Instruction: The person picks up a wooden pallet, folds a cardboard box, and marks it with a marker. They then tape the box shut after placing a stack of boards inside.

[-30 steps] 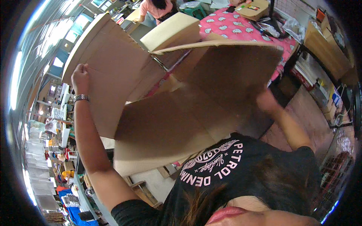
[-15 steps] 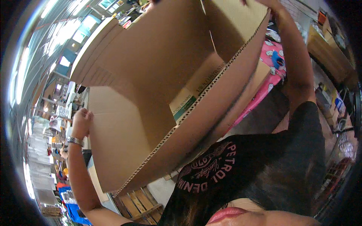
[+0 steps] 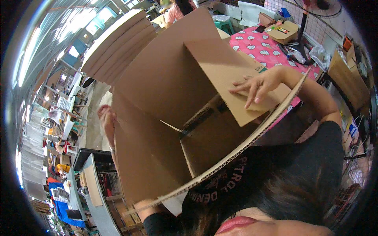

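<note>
A large brown cardboard box (image 3: 153, 118) stands tilted before me, its mouth facing up and its inside mostly in shadow. My left hand (image 3: 107, 118) is at the outer left edge of the box wall, fingers curled; the wall hides most of that forearm. On the right, my right hand (image 3: 260, 87) reaches over the near rim, fingers spread against a lighter cardboard flap (image 3: 220, 70) that slants into the box mouth. Nothing is gripped in that hand.
Layered cardboard sheets (image 3: 118, 47) stand beyond the box at the far left. A pink patterned cloth (image 3: 256, 45) covers a table at the far right, with a small open carton (image 3: 283, 32) and a fan (image 3: 321, 6) near it. Another person (image 3: 175, 15) is at the back.
The box has turned and dropped lower, showing more of the room behind. My right hand has moved from the far upper rim down onto the flap. My left hand has shifted slightly right.
</note>
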A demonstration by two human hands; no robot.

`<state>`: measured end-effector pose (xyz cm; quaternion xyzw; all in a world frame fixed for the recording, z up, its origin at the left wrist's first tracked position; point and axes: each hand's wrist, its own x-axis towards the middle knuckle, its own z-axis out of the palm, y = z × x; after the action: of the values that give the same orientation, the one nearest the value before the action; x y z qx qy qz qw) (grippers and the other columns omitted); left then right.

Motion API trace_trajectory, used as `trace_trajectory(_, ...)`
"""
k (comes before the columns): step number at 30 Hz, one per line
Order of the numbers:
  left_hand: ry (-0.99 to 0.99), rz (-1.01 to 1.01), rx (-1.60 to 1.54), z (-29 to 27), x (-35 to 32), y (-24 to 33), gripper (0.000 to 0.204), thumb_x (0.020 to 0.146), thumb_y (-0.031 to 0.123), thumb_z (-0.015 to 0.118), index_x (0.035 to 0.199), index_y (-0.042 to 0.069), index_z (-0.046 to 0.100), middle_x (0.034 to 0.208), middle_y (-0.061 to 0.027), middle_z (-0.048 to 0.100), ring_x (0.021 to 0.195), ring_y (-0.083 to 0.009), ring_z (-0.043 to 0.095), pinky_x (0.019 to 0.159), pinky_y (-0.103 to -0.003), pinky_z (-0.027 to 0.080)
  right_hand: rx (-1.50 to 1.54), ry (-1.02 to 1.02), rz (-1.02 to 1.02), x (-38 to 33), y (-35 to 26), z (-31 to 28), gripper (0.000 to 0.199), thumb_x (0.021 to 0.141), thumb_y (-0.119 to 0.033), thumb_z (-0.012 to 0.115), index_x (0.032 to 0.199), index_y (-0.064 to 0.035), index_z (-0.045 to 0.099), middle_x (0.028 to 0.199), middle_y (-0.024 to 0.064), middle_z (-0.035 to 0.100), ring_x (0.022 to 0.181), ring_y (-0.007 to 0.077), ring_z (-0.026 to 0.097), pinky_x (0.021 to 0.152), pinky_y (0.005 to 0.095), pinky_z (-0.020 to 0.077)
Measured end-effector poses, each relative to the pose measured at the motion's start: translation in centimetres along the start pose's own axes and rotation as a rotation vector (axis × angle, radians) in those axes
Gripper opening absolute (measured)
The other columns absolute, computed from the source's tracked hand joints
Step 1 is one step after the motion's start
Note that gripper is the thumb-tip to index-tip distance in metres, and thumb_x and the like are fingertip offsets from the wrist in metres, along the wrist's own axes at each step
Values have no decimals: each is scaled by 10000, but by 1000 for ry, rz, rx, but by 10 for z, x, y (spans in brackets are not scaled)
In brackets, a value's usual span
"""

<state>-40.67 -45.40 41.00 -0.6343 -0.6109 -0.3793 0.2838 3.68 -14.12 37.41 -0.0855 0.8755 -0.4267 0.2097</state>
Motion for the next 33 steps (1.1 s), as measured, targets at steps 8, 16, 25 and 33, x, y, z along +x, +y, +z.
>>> trace_trajectory(8,-695,-283,282,132,-23,67,455,893,287,518,1283,58,473,1344,-202,434,1287,-382,339,1036,-455,331,385,205,104,10,9,25,460,964,-377,422,1323,-96,486,1417,29,413,1363,169,269,1128,450,60)
trace_trajectory(16,-778,-830,-1027,-67,-160,50,963,825,758,236,1289,-53,469,1393,-176,410,1384,-272,211,1131,-424,39,303,1259,-22,-34,23,150,354,829,-367,654,948,-33,644,1078,72,649,1115,215,532,974,400,374)
trace_trajectory(25,374,-1244,-523,-10,-219,104,663,860,504,533,1259,-20,450,1188,-145,515,1039,-217,506,864,-361,415,696,1403,242,27,11,129,617,752,-256,741,1251,-4,480,1169,133,533,1104,217,509,944,338,411)
trace_trajectory(33,58,-1290,-357,-4,-179,86,426,867,198,646,1140,-107,528,1045,-166,612,908,-196,577,808,-307,467,-633,1002,761,50,-10,70,842,658,-353,773,1379,-173,379,1497,182,123,1369,423,117,1067,573,188)
